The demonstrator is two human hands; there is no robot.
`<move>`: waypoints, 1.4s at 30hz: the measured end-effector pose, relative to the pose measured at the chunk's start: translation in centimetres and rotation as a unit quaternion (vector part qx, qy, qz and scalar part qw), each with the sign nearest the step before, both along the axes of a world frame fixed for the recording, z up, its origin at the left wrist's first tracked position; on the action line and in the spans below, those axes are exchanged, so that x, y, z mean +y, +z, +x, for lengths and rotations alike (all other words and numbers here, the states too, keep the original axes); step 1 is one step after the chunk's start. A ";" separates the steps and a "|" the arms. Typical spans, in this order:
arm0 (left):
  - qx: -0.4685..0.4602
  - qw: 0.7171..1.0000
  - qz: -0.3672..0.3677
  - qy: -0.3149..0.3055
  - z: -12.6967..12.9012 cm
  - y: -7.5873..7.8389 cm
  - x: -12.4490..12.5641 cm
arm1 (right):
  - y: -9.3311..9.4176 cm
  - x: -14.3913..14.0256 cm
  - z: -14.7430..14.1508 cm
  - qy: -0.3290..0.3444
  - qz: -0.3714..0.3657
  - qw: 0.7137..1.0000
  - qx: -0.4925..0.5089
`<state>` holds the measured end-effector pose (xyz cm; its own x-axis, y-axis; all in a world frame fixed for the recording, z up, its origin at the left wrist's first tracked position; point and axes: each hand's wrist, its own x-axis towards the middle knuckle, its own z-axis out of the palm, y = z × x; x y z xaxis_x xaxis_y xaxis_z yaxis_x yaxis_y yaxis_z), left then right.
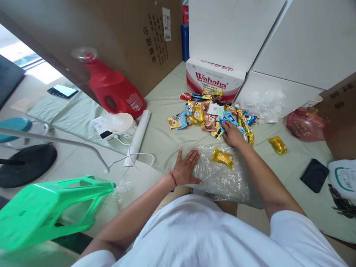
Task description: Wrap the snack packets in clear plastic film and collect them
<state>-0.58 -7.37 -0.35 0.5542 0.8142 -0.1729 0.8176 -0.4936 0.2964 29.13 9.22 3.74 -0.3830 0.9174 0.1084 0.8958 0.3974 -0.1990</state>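
Left hand [185, 168]: palm down, fingers spread wide, pressed on the left edge of a clear plastic bag [222, 183]; grips nothing. Red cord at the wrist, ring on one finger.

Right hand [233, 134]: fingers lowered into the near side of a pile of wrapped snacks [210, 120], touching a blue packet [222, 125]. Fingertips partly hidden; cannot tell whether they have closed on it.

Bag lies flat at the near edge of the pale green cloth [164, 107], in front of the torso. One yellow-wrapped snack [223, 158] rests on top of it, between the forearms. A second yellow packet [278, 145] lies apart from the pile, on the cloth right of the right forearm.

Pile sits just in front of the Wahaha carton [214, 79]; crumpled clear plastic [263, 105] to its right. Left of the pile: white roll [138, 139], red jug [116, 89].
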 end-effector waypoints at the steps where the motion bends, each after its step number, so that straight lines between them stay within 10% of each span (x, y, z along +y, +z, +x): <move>1: -0.001 1.000 0.000 0.001 0.0 0.0 0.0 | -0.1 0.7 -0.2 -0.009 -0.004 1.000 0.011; 8: -0.026 1.000 -0.001 0.005 -0.1 0.1 -0.1 | 2.2 -4.6 3.5 -0.205 0.095 0.948 0.224; 13: -0.020 1.000 0.013 -0.004 -0.2 0.1 -0.1 | 1.0 -12.6 2.3 -0.226 -0.120 0.816 0.518; 19: -0.029 0.999 0.028 0.020 0.3 0.6 -0.1 | 0.8 -15.9 -0.3 -0.216 0.017 0.967 0.136; 27: -0.037 0.998 0.052 0.029 0.7 0.8 -0.6 | 4.3 -15.8 -0.3 0.182 -0.035 0.980 -0.070; 42: -0.043 0.993 0.084 0.068 1.6 0.4 -0.8 | 2.5 -14.0 -1.7 0.003 -0.097 0.988 -0.122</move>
<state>1.01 -8.18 0.02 0.4444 0.8957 0.0147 0.8550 -0.4290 0.2914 27.40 -4.74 6.26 -0.3809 0.9096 -0.1659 0.9244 0.3781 -0.0498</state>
